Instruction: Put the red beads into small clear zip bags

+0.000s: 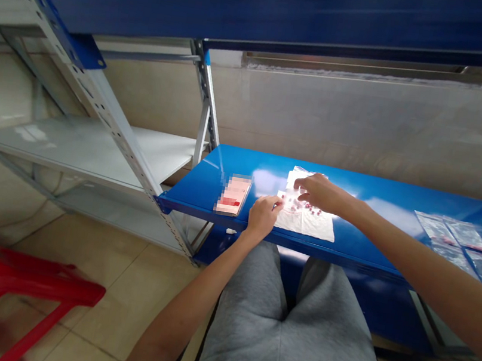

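Note:
A white cloth or paper sheet (307, 225) lies on the blue shelf in front of me. Several small dark-red pieces (313, 209), bead-like and too small to name, are scattered across it. At the sheet's left edge is my left hand (264, 215), its thumb and forefinger closed on a small red piece (280, 203). My right hand (319, 192) reaches over the sheet from the right, its fingers bent downward and drawn together just above the scattered pieces. Whatever its fingertips may hold is hidden. Behind that hand, part of a clear plastic bag (306, 171) shows.
Left of the sheet lies a flat phone-like object (234, 196) with a blurred pink screen. Several clear bags (463, 235) with small contents lie at the right on the blue shelf (384, 193). A blue beam (292, 16) crosses overhead. A red stool (23, 274) stands lower left.

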Available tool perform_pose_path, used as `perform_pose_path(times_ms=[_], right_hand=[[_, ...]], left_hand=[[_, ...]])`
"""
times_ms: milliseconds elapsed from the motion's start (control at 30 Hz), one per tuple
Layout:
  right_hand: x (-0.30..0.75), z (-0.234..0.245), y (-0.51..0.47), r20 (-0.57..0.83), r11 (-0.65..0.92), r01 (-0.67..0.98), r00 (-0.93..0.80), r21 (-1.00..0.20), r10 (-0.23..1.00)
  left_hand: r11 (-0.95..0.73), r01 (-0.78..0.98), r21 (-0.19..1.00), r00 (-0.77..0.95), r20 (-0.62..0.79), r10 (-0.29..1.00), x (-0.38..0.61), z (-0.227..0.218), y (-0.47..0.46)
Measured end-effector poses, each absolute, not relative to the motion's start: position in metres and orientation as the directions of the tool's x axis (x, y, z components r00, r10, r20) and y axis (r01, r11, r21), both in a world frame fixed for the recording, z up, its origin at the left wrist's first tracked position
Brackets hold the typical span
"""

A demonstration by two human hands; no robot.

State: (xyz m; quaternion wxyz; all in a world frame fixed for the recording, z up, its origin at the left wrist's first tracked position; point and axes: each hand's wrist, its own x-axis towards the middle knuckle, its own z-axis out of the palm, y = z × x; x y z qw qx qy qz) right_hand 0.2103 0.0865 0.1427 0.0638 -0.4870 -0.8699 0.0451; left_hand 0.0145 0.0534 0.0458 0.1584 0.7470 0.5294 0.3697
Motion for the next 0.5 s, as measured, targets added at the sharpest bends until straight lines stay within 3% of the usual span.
perform_pose_path(times_ms=[133, 500], right_hand=[[0.212, 0.145, 0.08, 0.066, 0.5, 0.853, -0.496, -0.152, 0.866], [0.226, 0.11, 0.062, 0.19, 0.34, 0.875, -0.29, -0.345, 0.938]], left_hand=[[-0.399, 0.653, 0.644, 0.174, 0.385, 0.906, 0.014, 0.047, 0.054], [-0.375, 0.664, 0.647, 0.156, 0.371, 0.916, 0.015, 0.046, 0.054]])
